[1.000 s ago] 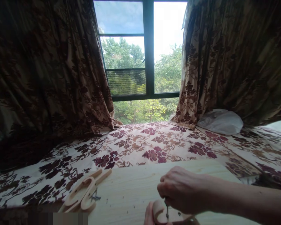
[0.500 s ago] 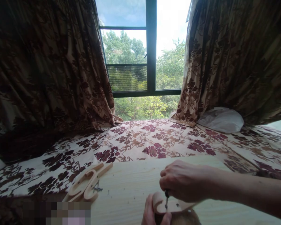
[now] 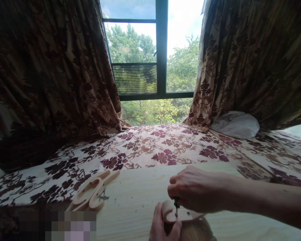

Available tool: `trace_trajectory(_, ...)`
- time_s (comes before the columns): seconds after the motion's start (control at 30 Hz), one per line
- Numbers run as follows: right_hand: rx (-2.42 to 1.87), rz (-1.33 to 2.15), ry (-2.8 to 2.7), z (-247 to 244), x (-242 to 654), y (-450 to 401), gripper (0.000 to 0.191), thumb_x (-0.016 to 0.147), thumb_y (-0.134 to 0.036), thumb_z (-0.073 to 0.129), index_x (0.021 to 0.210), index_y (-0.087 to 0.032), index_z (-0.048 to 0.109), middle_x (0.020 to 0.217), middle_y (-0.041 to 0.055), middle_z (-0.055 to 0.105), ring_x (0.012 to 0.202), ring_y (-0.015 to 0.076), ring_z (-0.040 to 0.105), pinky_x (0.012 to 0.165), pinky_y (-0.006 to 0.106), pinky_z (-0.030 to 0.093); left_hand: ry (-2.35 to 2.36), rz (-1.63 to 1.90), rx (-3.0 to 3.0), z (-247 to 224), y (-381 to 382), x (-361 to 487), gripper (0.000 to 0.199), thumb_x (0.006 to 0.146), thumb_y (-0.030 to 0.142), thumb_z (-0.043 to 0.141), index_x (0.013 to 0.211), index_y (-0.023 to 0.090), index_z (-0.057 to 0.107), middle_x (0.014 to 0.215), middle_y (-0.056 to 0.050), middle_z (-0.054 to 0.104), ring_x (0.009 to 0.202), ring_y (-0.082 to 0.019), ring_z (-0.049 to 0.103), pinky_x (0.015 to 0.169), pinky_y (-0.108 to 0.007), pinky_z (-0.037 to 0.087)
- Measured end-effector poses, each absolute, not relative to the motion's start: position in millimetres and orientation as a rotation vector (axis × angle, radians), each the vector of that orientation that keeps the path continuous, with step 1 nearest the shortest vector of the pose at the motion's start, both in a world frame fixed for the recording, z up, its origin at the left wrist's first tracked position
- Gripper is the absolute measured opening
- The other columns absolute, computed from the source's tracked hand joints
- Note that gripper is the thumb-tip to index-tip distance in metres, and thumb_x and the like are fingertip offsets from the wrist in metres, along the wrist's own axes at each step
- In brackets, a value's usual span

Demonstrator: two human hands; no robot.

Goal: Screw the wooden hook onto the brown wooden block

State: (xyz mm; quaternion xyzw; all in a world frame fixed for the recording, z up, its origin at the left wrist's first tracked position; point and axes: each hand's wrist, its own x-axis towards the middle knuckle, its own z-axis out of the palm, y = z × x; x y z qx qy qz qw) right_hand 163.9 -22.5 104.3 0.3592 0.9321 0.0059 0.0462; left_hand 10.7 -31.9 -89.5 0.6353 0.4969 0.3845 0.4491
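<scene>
Between the left grip's (image 3: pixel 163 225) fingers sits the hooked wooden piece (image 3: pixel 184 215).

bare board (image 3: pixel 125 197) left of the hands, 2 wooden hooks (image 3: pixel 94 189) beyond

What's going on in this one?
A person's right hand grips a thin, dark tool, pointing down at a curved wooden piece that the left hand steadies. More wooden pieces lie to the left, with small dark screws or nails among them, by the pale board.
</scene>
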Motion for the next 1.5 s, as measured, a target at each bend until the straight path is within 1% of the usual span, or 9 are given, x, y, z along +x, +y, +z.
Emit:
trace_trajectory(0.17,1.167,-0.021,2.819,95.4,164.2,-21.1,0.012,0.084,-0.021,0.051,0.082,-0.017,0.063,0.074,0.0044,0.069,0.059,0.0136,0.059,0.046,0.026,0.023,1.152,0.912,1.545,-72.6,-38.1,10.1,0.032,0.073,0.033,0.055,0.101,0.019,0.051,0.095,-0.005,0.064,0.091,-0.022,0.061,0.083,-0.031,0.046)
trace_trajectory(0.37,1.295,-0.044,2.728,98.0,165.4,-21.7,0.016,0.085,-0.025,0.053,0.085,-0.014,0.064,0.066,0.0070,0.067,0.053,0.0151,0.055,0.045,0.028,0.019,1.053,0.877,1.571,-59.7,-39.9,8.3,0.028,0.080,0.030,0.055,0.106,0.020,0.048,0.104,-0.004,0.061,0.100,-0.020,0.058,0.085,-0.031,0.047)
trace_trajectory(0.5,1.134,-0.036,2.755,110.4,164.3,-23.8,0.006,0.083,-0.018,0.057,0.082,-0.016,0.063,0.073,0.0046,0.066,0.057,0.0128,0.053,0.046,0.028,0.021,1.072,0.871,1.575,-59.7,-39.0,9.0,0.029,0.080,0.030,0.056,0.107,0.020,0.048,0.103,-0.004,0.061,0.098,-0.020,0.058,0.083,-0.031,0.048)
trace_trajectory(0.63,0.996,-0.032,2.783,111.5,164.0,-23.4,0.012,0.085,-0.010,0.052,0.078,-0.014,0.062,0.072,0.0039,0.063,0.055,0.0112,0.048,0.047,0.027,0.024,1.078,0.876,1.580,-59.9,-39.2,9.3,0.029,0.080,0.031,0.057,0.106,0.020,0.049,0.099,-0.003,0.061,0.096,-0.020,0.059,0.082,-0.030,0.048)
trace_trajectory(0.8,1.157,-0.072,2.740,102.0,170.3,-18.5,0.012,0.085,-0.017,0.052,0.085,-0.015,0.063,0.069,0.0043,0.065,0.054,0.0120,0.048,0.047,0.026,0.023,1.096,0.886,1.580,-60.3,-39.8,9.4,0.023,0.079,0.031,0.057,0.099,0.022,0.050,0.092,0.000,0.059,0.087,-0.018,0.059,0.079,-0.029,0.048)
trace_trajectory(0.97,1.294,-0.061,2.676,103.3,175.0,-19.5,0.014,0.085,-0.023,0.054,0.086,-0.015,0.065,0.062,0.0039,0.063,0.050,0.0117,0.046,0.045,0.026,0.020,1.109,0.908,1.600,-61.4,-39.5,9.2,0.022,0.079,0.030,0.058,0.098,0.021,0.051,0.095,0.000,0.059,0.089,-0.018,0.057,0.079,-0.029,0.047)
trace_trajectory(1.07,1.234,-0.060,2.705,108.7,172.5,-24.2,0.011,0.085,-0.021,0.055,0.089,-0.017,0.064,0.068,0.0029,0.064,0.054,0.0123,0.049,0.046,0.027,0.021,1.104,0.902,1.607,-61.7,-39.5,9.5,0.024,0.080,0.031,0.058,0.101,0.021,0.050,0.095,-0.001,0.059,0.090,-0.018,0.058,0.079,-0.029,0.048)
trace_trajectory(1.3,1.023,-0.063,2.798,107.9,166.1,-28.0,0.010,0.084,-0.012,0.054,0.078,-0.015,0.062,0.073,0.0035,0.064,0.057,0.0122,0.053,0.047,0.027,0.023,1.083,0.874,1.616,-61.6,-37.9,10.6,0.027,0.082,0.031,0.056,0.105,0.020,0.049,0.099,-0.003,0.060,0.097,-0.021,0.057,0.085,-0.032,0.045)
trace_trajectory(1.5,1.257,-0.014,2.715,100.8,169.2,-25.5,0.019,0.087,-0.022,0.049,0.076,-0.014,0.063,0.063,0.0061,0.065,0.050,0.0122,0.049,0.046,0.029,0.018,1.097,0.868,1.618,-59.7,-38.2,10.0,0.022,0.081,0.031,0.056,0.099,0.021,0.048,0.090,0.000,0.058,0.086,-0.018,0.056,0.080,-0.030,0.045)
